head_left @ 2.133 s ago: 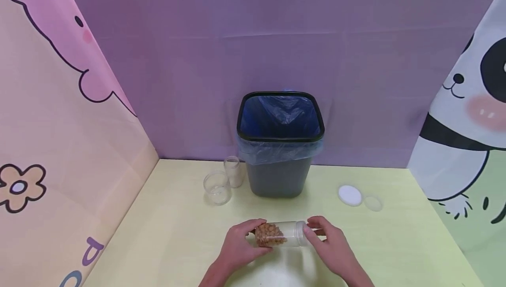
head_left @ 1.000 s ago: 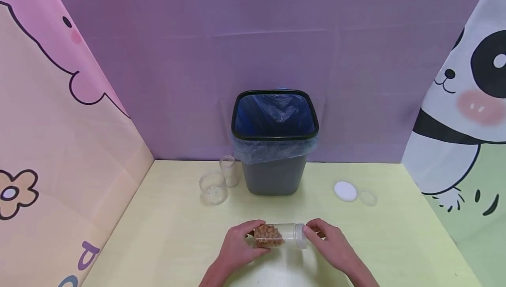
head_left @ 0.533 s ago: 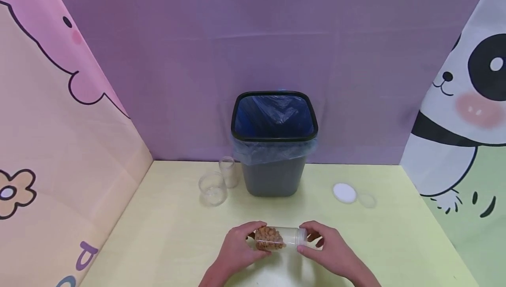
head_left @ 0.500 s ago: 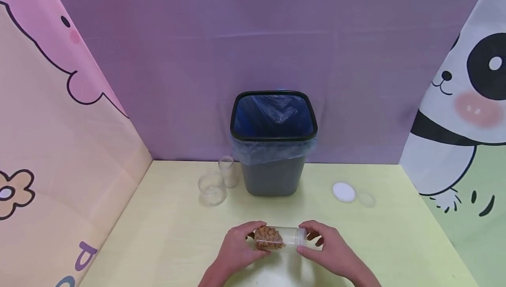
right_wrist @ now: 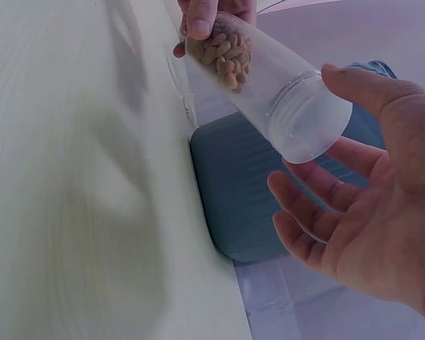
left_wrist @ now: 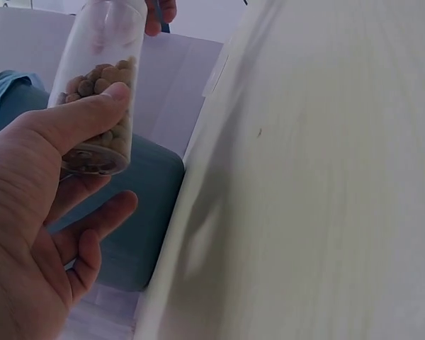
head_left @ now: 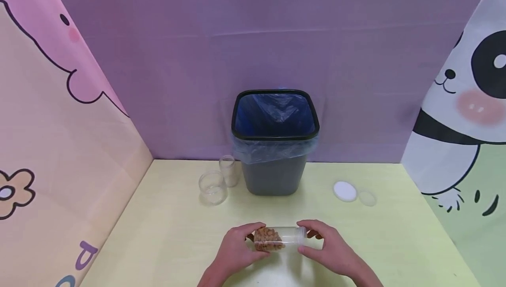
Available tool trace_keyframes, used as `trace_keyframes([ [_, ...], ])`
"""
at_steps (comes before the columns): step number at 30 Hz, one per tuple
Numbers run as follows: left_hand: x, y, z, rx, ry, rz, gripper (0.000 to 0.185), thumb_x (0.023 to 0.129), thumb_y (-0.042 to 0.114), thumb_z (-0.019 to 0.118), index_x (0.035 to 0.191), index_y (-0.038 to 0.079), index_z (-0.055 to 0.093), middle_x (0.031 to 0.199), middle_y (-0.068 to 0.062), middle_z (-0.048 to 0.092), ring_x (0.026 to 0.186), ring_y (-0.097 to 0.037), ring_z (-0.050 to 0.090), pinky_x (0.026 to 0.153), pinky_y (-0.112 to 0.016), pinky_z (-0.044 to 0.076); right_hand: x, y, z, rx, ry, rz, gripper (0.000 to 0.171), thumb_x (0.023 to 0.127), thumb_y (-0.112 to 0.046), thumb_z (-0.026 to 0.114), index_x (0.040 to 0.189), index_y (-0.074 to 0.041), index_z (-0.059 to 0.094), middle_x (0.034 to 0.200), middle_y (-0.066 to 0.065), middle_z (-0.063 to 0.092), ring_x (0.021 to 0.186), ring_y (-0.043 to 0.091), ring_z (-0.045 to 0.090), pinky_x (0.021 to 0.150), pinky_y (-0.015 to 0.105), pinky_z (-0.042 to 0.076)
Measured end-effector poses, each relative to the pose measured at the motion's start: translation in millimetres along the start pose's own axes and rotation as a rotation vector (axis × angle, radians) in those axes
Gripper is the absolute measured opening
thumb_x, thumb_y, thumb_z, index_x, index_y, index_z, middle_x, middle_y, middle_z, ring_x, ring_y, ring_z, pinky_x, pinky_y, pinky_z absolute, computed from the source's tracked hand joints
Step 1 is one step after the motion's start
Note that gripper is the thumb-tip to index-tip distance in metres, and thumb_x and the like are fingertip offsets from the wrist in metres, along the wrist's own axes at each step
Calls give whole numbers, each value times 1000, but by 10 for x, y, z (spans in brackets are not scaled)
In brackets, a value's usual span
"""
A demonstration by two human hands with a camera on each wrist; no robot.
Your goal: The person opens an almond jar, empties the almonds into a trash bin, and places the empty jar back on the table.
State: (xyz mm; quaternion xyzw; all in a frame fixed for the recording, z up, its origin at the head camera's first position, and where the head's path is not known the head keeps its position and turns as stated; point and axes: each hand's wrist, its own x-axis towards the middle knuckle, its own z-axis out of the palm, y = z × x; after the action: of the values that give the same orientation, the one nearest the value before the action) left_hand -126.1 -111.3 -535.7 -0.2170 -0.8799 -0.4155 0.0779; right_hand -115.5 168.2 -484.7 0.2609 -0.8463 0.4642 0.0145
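Observation:
A clear plastic jar (head_left: pixel 290 235), partly filled with small brown nut-like pieces (head_left: pixel 267 239), lies sideways just above the table. My left hand (head_left: pixel 240 247) grips its base end, thumb on one side and fingers on the other; the left wrist view shows the thumb pressed along the jar wall (left_wrist: pixel 108 42). At the other end is a translucent screw lid (right_wrist: pixel 312 124). My right hand (head_left: pixel 334 251) pinches this lid between thumb and fingertips, with the outer fingers loosely bent below it in the right wrist view.
Behind the hands stands a grey bin (head_left: pixel 274 177) with a black rim and blue liner. Left of it are a short clear round container (head_left: pixel 212 192) and a taller clear tube-shaped container (head_left: pixel 229 173). A white disc (head_left: pixel 345 191) and a clear disc (head_left: pixel 367 198) lie to the right.
My right thumb has shifted from the lid's far side to its near side, with the fingers now across the far side. The left hand and jar stay nearly in place.

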Motion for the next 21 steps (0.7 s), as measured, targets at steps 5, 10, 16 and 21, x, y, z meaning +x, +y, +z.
trace_keyframes([
  [5, 15, 18, -14, -4, -19, -22, 60, 62, 33, 92, 117, 23, 69, 105, 12, 68, 76, -1, 61, 68, -29, 52, -7, 7, -10, -11, 0, 9, 43, 84, -24, 78, 123, -20, 61, 109, -12, 63, 93, 22, 62, 78, 33, 48],
  [10, 12, 34, -31, -15, -21, -28, 61, 63, 32, 92, 118, 20, 68, 107, 10, 69, 75, -1, 62, 68, -30, 52, -13, 4, -13, -13, -3, 9, 43, 81, -20, 80, 120, -20, 61, 110, -12, 63, 93, 22, 62, 77, 36, 48],
  [16, 9, 45, -28, -2, -17, -29, 62, 63, 31, 92, 119, 19, 68, 107, 10, 69, 75, 0, 61, 70, -30, 52, -30, -9, 8, -95, 26, -43, 50, 75, -10, 83, 119, -22, 61, 110, -15, 61, 91, 14, 60, 76, 40, 49],
  [21, 5, 55, -27, 4, -23, -34, 61, 63, 33, 91, 118, 21, 68, 109, 10, 69, 74, 1, 61, 70, -30, 53, -47, -9, 13, -167, 57, -96, 57, 69, -4, 84, 118, -21, 60, 111, -13, 60, 92, 12, 58, 79, 34, 50],
])
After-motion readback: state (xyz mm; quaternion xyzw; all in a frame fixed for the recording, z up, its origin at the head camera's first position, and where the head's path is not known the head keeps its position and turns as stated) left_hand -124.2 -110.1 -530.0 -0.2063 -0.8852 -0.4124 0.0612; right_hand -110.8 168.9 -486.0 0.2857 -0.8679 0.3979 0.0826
